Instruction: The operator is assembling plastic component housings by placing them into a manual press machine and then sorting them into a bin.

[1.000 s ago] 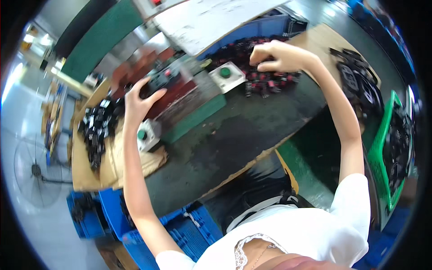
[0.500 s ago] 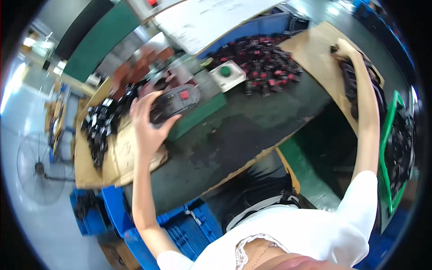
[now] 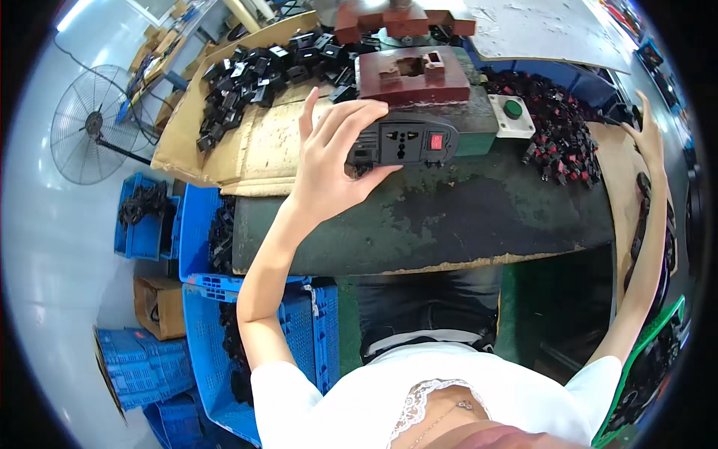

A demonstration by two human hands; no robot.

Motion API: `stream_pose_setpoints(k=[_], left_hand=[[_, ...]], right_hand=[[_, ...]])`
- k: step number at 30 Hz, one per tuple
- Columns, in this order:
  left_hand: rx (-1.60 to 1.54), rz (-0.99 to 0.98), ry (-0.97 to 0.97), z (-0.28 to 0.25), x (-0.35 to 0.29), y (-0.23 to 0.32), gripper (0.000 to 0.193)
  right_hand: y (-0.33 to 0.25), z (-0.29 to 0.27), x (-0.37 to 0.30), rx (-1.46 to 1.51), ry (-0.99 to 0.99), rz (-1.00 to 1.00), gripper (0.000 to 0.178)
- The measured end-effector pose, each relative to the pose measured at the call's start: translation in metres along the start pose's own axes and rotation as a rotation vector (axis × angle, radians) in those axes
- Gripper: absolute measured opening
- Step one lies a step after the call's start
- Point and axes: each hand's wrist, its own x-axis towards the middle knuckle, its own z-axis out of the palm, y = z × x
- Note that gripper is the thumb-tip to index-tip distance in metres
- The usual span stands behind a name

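My left hand is closed around one end of a black power socket with a red rocker switch. It holds the socket face up, just in front of a dark red block fixture that has a cut-out in its top. Far off to the right, my right arm is stretched out and my right hand has its fingers apart, with nothing visible in it. It is over the edge of a cardboard sheet, near black cords lying there.
A green push button sits on a white box beside the fixture. Right of it is a heap of small black and red parts. Black blocks fill a cardboard tray at left. Blue crates stand lower left, a fan beyond.
The view has turned and levelled. My left hand still holds the socket, now seen sharply before the fixture. My right hand's fingers have spread; a small dark thing at them earlier is no longer there.
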Motion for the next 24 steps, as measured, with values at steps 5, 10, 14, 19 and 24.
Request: stream_pose_setpoints(k=[5, 10, 14, 19, 24], left_hand=[[-0.001, -0.096, -0.028, -0.015, -0.015, 0.002, 0.052], [-0.006, -0.235, -0.048, -0.028, -0.043, -0.001, 0.051], [-0.020, -0.251, -0.009, -0.029, -0.052, -0.003, 0.052], [0.044, -0.268, -0.013, -0.044, -0.067, -0.003, 0.054], [0.146, -0.346, 0.038, -0.056, -0.079, 0.001, 0.060]], right_hand=[[-0.173, -0.033, 0.002, 0.027, 0.029, -0.432, 0.055], [-0.311, -0.035, -0.024, 0.396, 0.202, -0.838, 0.047], [-0.353, -0.010, -0.020, 0.634, 0.371, -1.140, 0.039], [-0.378, 0.013, -0.010, 0.770, 0.406, -1.132, 0.041], [-0.383, 0.031, 0.005, 0.740, 0.117, -0.931, 0.039]])
